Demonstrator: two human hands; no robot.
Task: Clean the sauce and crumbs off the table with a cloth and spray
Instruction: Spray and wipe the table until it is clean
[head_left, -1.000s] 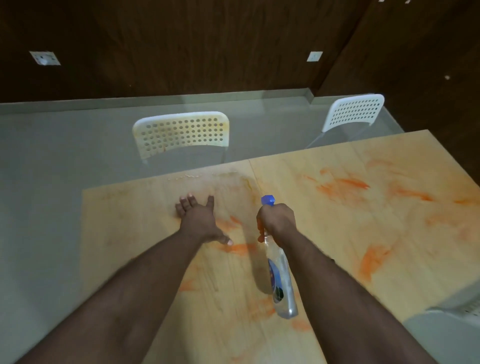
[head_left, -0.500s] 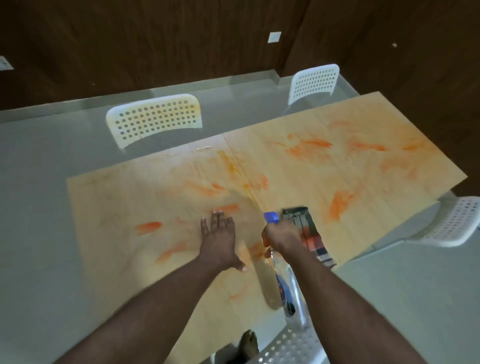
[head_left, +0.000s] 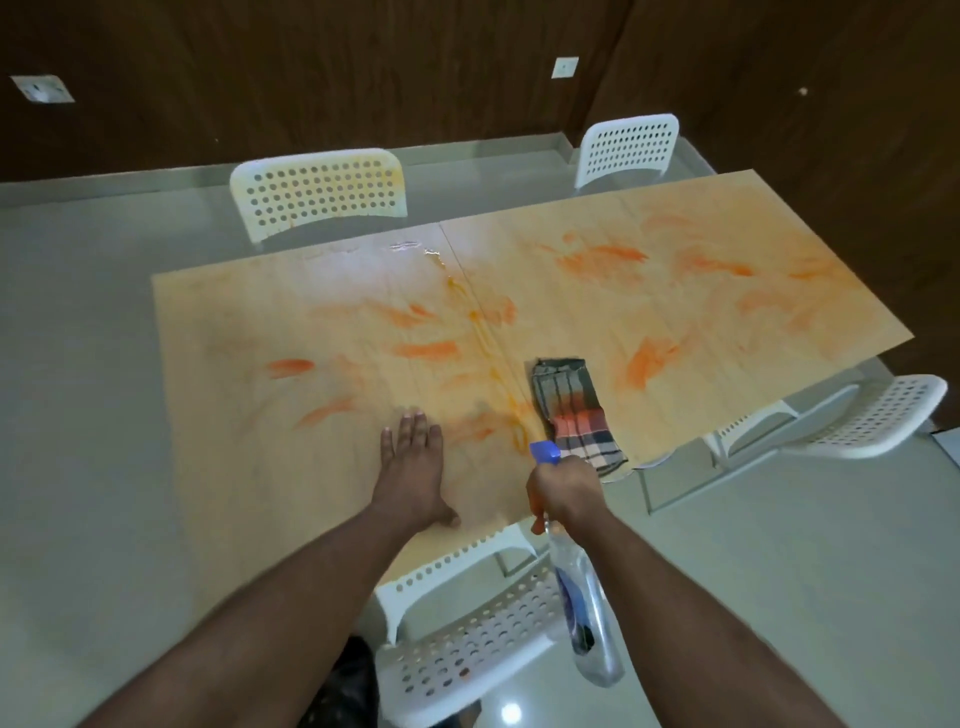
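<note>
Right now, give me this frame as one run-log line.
left hand flat on table | right hand gripping spray bottle | cloth untouched | sauce smears remain

left hand: flat, fingers straight | right hand: fingers curled, gripping

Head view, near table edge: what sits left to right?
Left hand flat on the table → right hand gripping the spray bottle → plaid cloth → white chair.
</note>
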